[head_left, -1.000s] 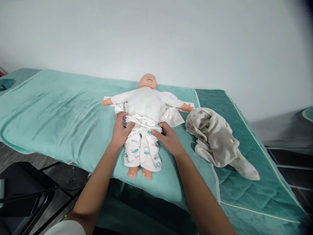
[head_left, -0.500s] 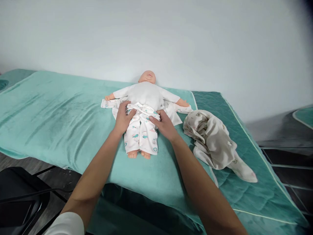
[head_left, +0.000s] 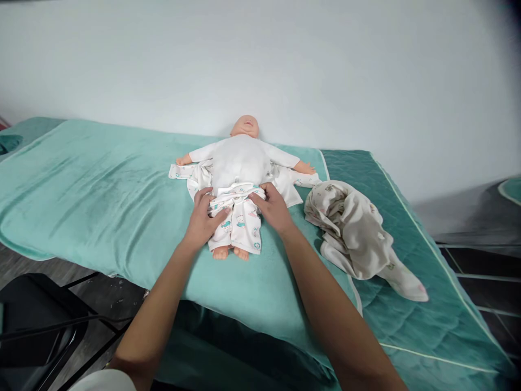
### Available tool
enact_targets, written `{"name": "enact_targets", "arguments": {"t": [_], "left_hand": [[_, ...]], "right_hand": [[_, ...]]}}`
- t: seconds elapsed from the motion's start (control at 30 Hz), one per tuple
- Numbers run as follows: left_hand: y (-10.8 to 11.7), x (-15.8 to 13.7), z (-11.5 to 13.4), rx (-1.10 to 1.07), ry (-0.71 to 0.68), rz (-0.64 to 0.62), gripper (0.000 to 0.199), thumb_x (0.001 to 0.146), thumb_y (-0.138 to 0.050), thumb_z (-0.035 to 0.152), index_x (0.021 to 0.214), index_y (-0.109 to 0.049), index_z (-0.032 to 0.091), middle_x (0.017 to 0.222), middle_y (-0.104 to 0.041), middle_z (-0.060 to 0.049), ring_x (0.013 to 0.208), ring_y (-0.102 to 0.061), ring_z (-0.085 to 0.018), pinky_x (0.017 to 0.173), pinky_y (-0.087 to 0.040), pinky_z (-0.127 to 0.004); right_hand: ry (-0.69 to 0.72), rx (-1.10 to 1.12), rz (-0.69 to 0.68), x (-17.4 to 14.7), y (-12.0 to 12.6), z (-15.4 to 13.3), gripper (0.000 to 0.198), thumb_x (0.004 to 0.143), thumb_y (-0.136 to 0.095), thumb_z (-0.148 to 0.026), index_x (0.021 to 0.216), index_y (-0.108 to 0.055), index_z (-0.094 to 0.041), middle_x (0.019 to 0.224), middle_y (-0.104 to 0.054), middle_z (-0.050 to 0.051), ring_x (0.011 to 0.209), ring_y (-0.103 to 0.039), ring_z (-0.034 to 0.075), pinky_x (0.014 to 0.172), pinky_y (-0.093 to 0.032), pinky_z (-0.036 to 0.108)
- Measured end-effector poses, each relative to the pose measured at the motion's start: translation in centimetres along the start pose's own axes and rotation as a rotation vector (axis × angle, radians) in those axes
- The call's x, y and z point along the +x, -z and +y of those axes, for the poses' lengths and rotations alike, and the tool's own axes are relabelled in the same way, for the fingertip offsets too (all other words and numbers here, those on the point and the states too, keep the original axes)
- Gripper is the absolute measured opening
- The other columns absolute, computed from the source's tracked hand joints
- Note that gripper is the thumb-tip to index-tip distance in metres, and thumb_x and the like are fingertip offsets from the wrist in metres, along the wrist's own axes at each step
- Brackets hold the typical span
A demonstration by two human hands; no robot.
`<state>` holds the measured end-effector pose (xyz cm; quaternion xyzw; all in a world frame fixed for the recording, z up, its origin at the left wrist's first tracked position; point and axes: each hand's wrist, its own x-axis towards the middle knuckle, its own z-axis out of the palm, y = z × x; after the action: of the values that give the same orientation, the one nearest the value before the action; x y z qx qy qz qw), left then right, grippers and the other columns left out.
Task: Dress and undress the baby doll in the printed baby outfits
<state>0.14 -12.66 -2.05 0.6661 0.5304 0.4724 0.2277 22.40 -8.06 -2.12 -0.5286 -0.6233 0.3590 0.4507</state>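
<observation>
A baby doll [head_left: 240, 157] in a white long-sleeved top lies on its back, arms spread. White printed pants [head_left: 240, 220] cover its legs, their waistband bunched below the belly, and its bare feet poke out at the hems. At the left side of the waist, my left hand [head_left: 202, 217] grips the pants, thumb on the front and fingers at the edge. My right hand [head_left: 273, 206] pinches the waistband at the opposite side. Under the doll a printed shirt [head_left: 287, 187] is spread open; part of it is hidden by the doll.
To the right lies a crumpled cream printed cloth [head_left: 354, 233]. A light green cover [head_left: 101, 184] lies over the bed, with a darker quilted section [head_left: 407, 260] at right. A white wall [head_left: 285, 65] rises behind. A black chair [head_left: 36, 320] stands at lower left.
My left hand has moved down along the pants, and the waistband on that side sits lower, baring more of the white top. My right hand stays at the waistband.
</observation>
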Motion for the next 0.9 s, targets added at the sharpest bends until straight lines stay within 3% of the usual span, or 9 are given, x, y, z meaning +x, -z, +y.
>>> {"name": "enact_targets", "arguments": {"t": [0.17,0.33,0.47,0.57,0.73,0.83,0.9], "left_hand": [[-0.1,-0.3,0.0,0.022,0.013,0.006,0.027,0.085,-0.072,0.038,0.1,-0.056,0.023,0.14,-0.049,-0.011,0.135,-0.051,-0.026,0.116,-0.041,-0.045],[-0.1,-0.1,-0.5,0.042,-0.041,0.031,0.023,0.085,-0.071,0.034,0.097,-0.056,0.023,0.136,-0.052,-0.011,0.131,-0.055,-0.025,0.114,-0.043,-0.044],[-0.1,0.1,-0.6,0.048,-0.059,0.055,0.02,0.084,-0.071,0.029,0.095,-0.057,0.022,0.133,-0.055,-0.011,0.128,-0.056,-0.024,0.113,-0.045,-0.043],[0.1,-0.3,-0.3,0.046,-0.065,0.045,0.016,0.084,-0.07,0.029,0.093,-0.058,0.021,0.134,-0.055,-0.012,0.13,-0.056,-0.025,0.115,-0.043,-0.044],[1.4,-3.5,0.5,0.025,-0.074,-0.026,0.02,0.09,-0.068,0.039,0.087,-0.061,0.02,0.141,-0.053,-0.013,0.135,-0.053,-0.026,0.116,-0.042,-0.045],[2.4,-5.5,0.3,-0.002,-0.086,-0.107,0.029,0.089,-0.068,0.048,0.1,-0.062,0.021,0.147,-0.049,-0.014,0.141,-0.048,-0.028,0.119,-0.04,-0.048],[2.9,-6.2,-0.2,-0.025,-0.126,-0.183,0.05,0.083,-0.074,0.054,0.118,-0.058,0.023,0.153,-0.042,-0.016,0.147,-0.041,-0.032,0.122,-0.036,-0.052]], "right_hand": [[0.006,-0.052,0.079,-2.0,-0.2,-0.7,0.033,0.085,-0.066,-0.054,0.083,-0.054,-0.023,0.074,-0.052,-0.005,0.072,-0.046,0.015,0.067,-0.037,0.03],[-0.013,-0.085,0.01,-6.8,-0.3,-1.5,0.035,0.087,-0.064,-0.057,0.08,-0.055,-0.023,0.068,-0.053,-0.004,0.065,-0.046,0.015,0.062,-0.036,0.03],[0.002,-0.052,-0.081,-9.2,-0.3,-1.9,0.041,0.081,-0.072,-0.054,0.105,-0.059,-0.023,0.098,-0.067,0.003,0.089,-0.06,0.022,0.079,-0.047,0.036],[0.013,-0.03,-0.122,-9.4,-0.4,-2.0,0.064,0.071,-0.082,-0.05,0.12,-0.053,-0.022,0.12,-0.065,0.01,0.11,-0.06,0.029,0.094,-0.048,0.043],[-0.005,-0.071,-0.089,-8.3,-0.8,-1.9,0.055,0.077,-0.076,-0.056,0.112,-0.05,-0.023,0.108,-0.065,0.008,0.099,-0.061,0.027,0.089,-0.049,0.042],[0.023,-0.063,-0.078,-7.7,-0.9,-1.7,0.05,0.08,-0.072,-0.058,0.107,-0.049,-0.023,0.102,-0.063,0.005,0.093,-0.06,0.024,0.084,-0.048,0.038],[0.032,-0.062,-0.066,-7.5,-1.0,-1.6,0.048,0.081,-0.071,-0.059,0.105,-0.05,-0.023,0.099,-0.062,0.004,0.09,-0.059,0.023,0.082,-0.048,0.037]]}}
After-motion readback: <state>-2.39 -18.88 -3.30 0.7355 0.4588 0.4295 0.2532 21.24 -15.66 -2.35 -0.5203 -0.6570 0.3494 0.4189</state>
